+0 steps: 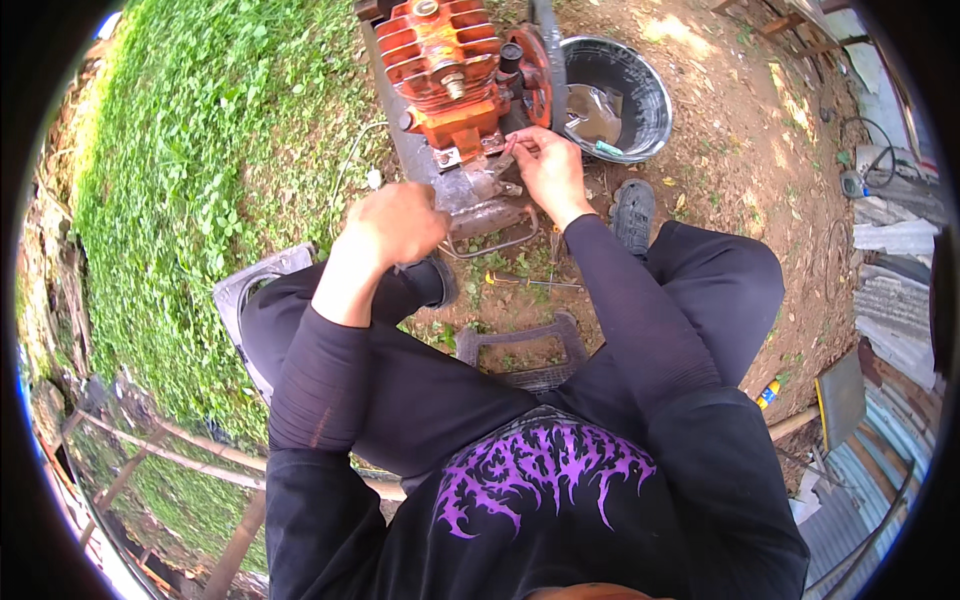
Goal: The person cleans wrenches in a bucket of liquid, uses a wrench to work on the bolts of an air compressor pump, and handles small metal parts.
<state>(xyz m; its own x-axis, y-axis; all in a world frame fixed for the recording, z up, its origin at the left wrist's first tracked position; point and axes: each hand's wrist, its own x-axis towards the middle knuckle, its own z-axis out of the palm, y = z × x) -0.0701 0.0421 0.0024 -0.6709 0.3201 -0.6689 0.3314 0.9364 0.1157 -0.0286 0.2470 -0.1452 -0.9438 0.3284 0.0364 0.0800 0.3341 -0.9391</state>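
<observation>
An orange finned compressor head (440, 55), worn and rusty, is mounted on a grey metal base (470, 190) in front of me. My right hand (550, 170) is at the near right corner of the orange foot, thumb and fingertips pinched together; whatever they grip is too small to name. To the left of the base, my left hand (395, 225) is curled closed in the air and slightly blurred. Its fingers hide anything inside. An orange pulley wheel (540, 75) shows behind the head's right side.
Right of the machine stands a black bucket (655, 110) with murky liquid and a green-handled item (610, 149) at its rim. A yellow-handled screwdriver (520, 281) lies on the soil between my feet. Grass (220, 130) spreads left; metal sheets (895, 300) lie far right.
</observation>
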